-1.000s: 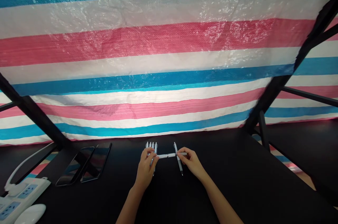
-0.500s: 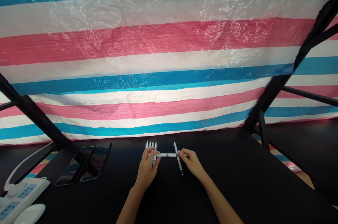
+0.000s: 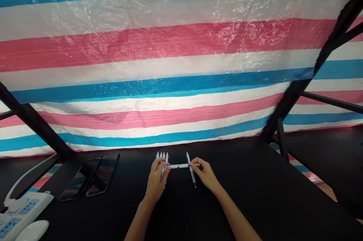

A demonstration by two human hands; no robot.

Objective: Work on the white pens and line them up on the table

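White pen (image 3: 179, 166), held sideways
Left hand (image 3: 156, 174) pinching one end thumb-to-finger, right hand (image 3: 206, 170) doing the same near the other, so the middle's bare between them

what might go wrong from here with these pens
The held pen crosses the lone pen in this view, so a small dip might nudge or roll the lone one; whether they touch is unclear.
The left hand overlaps the row of pens, so its fingers could knock them out of line.
The held pen is slim and spans both hands, so it might slip if the right hand loosens.
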